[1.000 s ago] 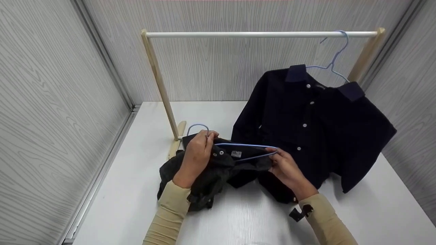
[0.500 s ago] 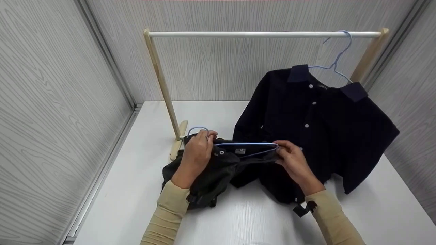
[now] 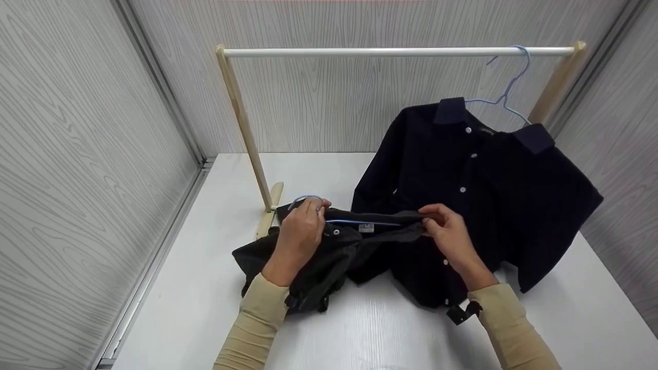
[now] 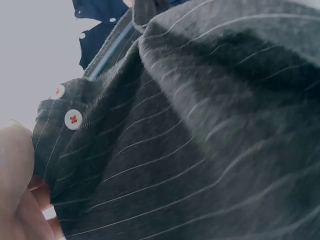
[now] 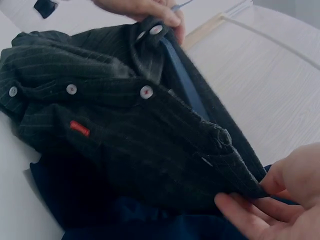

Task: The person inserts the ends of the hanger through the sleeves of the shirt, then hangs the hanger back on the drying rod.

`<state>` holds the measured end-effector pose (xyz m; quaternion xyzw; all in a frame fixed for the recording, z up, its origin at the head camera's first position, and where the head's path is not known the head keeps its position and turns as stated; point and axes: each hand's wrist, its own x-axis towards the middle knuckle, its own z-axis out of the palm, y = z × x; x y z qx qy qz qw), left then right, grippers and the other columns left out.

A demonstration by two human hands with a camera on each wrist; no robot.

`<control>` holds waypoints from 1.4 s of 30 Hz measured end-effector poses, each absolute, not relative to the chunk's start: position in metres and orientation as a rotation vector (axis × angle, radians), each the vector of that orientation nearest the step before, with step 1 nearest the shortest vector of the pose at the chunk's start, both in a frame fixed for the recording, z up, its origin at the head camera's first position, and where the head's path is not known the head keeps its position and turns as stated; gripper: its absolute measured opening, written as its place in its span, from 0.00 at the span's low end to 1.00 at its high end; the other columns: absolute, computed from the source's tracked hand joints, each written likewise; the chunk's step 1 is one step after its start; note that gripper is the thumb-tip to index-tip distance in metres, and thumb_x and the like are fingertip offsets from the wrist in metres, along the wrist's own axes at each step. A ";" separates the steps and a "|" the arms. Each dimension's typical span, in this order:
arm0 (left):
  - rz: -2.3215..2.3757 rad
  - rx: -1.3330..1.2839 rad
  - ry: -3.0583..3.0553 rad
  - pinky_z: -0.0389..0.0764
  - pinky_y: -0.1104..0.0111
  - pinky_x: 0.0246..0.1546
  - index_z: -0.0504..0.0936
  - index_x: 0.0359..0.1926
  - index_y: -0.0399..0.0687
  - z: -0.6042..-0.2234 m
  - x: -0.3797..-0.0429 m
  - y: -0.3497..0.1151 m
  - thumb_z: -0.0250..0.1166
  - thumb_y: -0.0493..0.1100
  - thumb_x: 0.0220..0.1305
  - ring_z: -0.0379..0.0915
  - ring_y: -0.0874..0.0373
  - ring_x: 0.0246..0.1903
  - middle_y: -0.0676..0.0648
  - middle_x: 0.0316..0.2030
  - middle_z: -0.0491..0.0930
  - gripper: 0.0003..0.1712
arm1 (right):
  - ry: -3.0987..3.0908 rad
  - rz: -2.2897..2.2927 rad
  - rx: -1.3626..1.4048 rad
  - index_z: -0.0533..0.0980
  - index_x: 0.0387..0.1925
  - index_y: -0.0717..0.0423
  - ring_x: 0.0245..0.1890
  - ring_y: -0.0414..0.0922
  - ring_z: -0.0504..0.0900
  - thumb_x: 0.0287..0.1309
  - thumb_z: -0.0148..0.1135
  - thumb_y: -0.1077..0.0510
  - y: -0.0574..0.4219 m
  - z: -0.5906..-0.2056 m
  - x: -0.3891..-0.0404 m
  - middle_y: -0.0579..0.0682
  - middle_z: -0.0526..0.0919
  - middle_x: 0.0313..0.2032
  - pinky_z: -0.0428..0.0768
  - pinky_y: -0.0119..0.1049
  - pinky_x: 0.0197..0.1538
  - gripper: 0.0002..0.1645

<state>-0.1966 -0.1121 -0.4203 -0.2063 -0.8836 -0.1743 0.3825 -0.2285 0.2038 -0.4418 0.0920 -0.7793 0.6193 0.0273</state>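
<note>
A dark pinstriped shirt (image 3: 329, 267) with white buttons is bunched over a blue wire hanger (image 3: 342, 222), low in front of the rack. My left hand (image 3: 303, 226) grips the hanger and the cloth just under the hook. At the other end, my right hand (image 3: 450, 239) pinches the shirt's edge between thumb and fingers. The hanger's right tip is hidden inside the cloth. Part of the blue hanger arm (image 5: 187, 85) shows inside the shirt opening in the right wrist view. A pale label (image 3: 366, 227) lies inside the neck.
Behind stands a clothes rack with a white rail (image 3: 360, 52) and wooden posts (image 3: 241, 118). From its right end hangs a navy shirt (image 3: 432, 169) on another blue hanger (image 3: 506, 97), its lower part behind my right hand. All stands on a white table (image 3: 180, 288).
The hanger's right tip, bare at my right fingers earlier, is now covered by cloth. My right hand has shifted slightly right, while my left hand keeps its grip near the hook.
</note>
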 end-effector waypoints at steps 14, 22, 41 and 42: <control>-0.630 -0.577 -2.251 0.84 0.65 0.40 0.81 0.42 0.40 -0.424 -0.192 -0.103 0.55 0.40 0.75 0.82 0.56 0.38 0.47 0.37 0.83 0.11 | -2.449 1.605 0.400 0.79 0.51 0.58 0.43 0.42 0.79 0.65 0.63 0.60 0.183 -0.438 -0.220 0.56 0.79 0.47 0.78 0.24 0.44 0.14; -0.665 -0.597 -2.241 0.83 0.64 0.41 0.82 0.42 0.40 -0.424 -0.192 -0.102 0.55 0.41 0.75 0.82 0.56 0.38 0.47 0.37 0.83 0.11 | -2.291 1.172 0.706 0.83 0.41 0.55 0.46 0.50 0.76 0.58 0.67 0.66 0.157 -0.440 -0.217 0.53 0.80 0.46 0.71 0.37 0.51 0.09; -0.758 -0.755 -2.234 0.81 0.66 0.48 0.82 0.46 0.41 -0.428 -0.185 -0.109 0.56 0.44 0.74 0.81 0.57 0.46 0.47 0.42 0.84 0.12 | -2.259 0.913 0.922 0.84 0.40 0.50 0.38 0.46 0.81 0.60 0.66 0.63 0.116 -0.447 -0.218 0.46 0.87 0.39 0.76 0.45 0.43 0.07; -0.772 -0.768 -2.244 0.81 0.66 0.50 0.82 0.47 0.41 -0.428 -0.184 -0.111 0.57 0.44 0.73 0.81 0.57 0.48 0.47 0.44 0.84 0.13 | -2.254 0.912 0.931 0.84 0.39 0.51 0.36 0.46 0.81 0.60 0.67 0.63 0.116 -0.447 -0.219 0.46 0.87 0.38 0.76 0.44 0.42 0.07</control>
